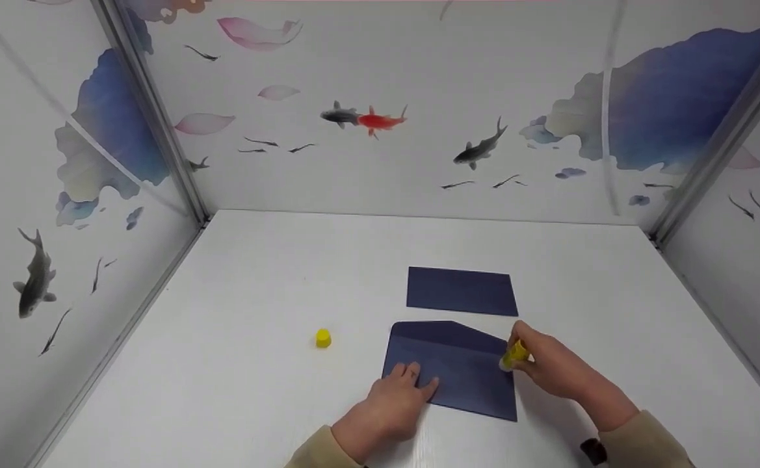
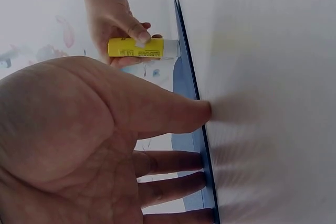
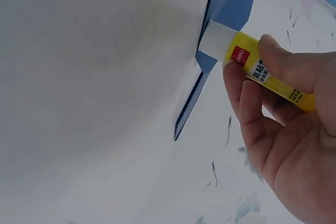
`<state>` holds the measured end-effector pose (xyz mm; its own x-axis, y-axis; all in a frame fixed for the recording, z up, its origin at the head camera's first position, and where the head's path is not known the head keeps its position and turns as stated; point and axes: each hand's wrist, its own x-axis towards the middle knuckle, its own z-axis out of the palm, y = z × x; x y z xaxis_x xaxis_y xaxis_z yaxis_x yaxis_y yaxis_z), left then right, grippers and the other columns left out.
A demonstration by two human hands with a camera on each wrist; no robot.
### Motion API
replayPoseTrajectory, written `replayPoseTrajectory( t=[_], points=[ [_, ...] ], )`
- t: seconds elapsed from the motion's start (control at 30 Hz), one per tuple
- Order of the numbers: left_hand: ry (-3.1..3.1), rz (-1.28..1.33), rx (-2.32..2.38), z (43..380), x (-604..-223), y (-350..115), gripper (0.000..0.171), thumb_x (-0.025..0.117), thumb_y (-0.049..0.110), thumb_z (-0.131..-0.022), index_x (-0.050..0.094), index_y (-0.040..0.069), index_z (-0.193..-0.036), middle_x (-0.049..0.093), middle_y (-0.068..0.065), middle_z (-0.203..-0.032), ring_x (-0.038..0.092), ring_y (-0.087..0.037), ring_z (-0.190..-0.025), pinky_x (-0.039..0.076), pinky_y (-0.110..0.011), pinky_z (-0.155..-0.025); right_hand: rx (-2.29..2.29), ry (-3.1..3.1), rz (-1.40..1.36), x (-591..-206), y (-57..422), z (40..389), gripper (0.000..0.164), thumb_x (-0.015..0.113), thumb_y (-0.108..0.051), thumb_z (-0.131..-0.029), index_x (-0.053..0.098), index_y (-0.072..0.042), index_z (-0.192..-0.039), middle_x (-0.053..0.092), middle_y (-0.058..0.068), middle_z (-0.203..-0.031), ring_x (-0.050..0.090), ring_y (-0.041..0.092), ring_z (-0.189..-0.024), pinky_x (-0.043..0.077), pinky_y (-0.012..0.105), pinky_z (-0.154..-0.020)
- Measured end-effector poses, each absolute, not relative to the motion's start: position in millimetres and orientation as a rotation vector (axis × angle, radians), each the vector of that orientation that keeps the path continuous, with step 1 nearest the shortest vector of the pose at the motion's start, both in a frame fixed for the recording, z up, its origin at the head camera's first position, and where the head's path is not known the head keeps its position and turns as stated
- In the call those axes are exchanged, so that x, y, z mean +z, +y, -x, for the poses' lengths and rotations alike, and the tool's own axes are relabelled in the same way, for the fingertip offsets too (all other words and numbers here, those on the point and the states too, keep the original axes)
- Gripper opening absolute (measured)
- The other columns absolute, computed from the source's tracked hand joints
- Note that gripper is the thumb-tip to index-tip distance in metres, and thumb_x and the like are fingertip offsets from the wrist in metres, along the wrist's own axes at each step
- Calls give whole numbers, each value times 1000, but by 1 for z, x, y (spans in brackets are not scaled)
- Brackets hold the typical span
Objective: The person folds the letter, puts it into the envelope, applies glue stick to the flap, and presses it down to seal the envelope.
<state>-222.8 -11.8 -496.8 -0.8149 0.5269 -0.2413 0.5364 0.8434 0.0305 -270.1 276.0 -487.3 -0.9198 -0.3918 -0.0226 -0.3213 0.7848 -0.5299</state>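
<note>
A dark blue envelope (image 1: pixel 467 383) lies on the white table with its flap (image 1: pixel 441 332) spread toward the far side. My left hand (image 1: pixel 396 403) rests on its lower left part, fingers extended and fingertips pressing the paper. Near the right edge of the envelope, my right hand (image 1: pixel 552 367) pinches a yellow glue stick (image 3: pixel 249 59) between thumb and fingers. The stick is uncapped, and its white end (image 3: pixel 218 40) is right at the envelope's surface. In the left wrist view, the same glue stick (image 2: pixel 136 48) points its white end at the paper.
A flat dark blue rectangle (image 1: pixel 461 291) lies just beyond the envelope. The yellow cap (image 1: pixel 323 338) stands to the left on the white table (image 1: pixel 256 260). White panels painted with fish and petals enclose the back and both sides.
</note>
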Motion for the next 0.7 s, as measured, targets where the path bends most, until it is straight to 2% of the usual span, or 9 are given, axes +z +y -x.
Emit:
replayPoseTrajectory(
  t=[0.13,0.37,0.7],
  points=[
    [2772,-807,-48,223,-497,-12,66,68,19,-93,48,32,-154,44,-8,-159,44,-26,-142,58,-43,-98,-806,2844,531,-489,251,274,30,72,-2,-93,50,-17,-105,69,0,-103,66,18,-97,61,45,-92],
    [2742,-787,-49,224,-496,-9,67,70,21,-94,46,35,-155,43,-6,-158,43,-25,-142,58,-43,-98,-802,2844,774,-495,217,285,29,72,-2,-94,49,-14,-107,66,2,-103,67,19,-99,60,46,-92],
    [2773,-789,-49,223,-497,-12,68,70,20,-93,46,34,-155,44,-7,-157,44,-24,-142,59,-43,-97,-789,2816,615,-489,254,275,30,72,-1,-94,49,-16,-107,68,0,-104,66,18,-99,61,44,-91]
  ],
)
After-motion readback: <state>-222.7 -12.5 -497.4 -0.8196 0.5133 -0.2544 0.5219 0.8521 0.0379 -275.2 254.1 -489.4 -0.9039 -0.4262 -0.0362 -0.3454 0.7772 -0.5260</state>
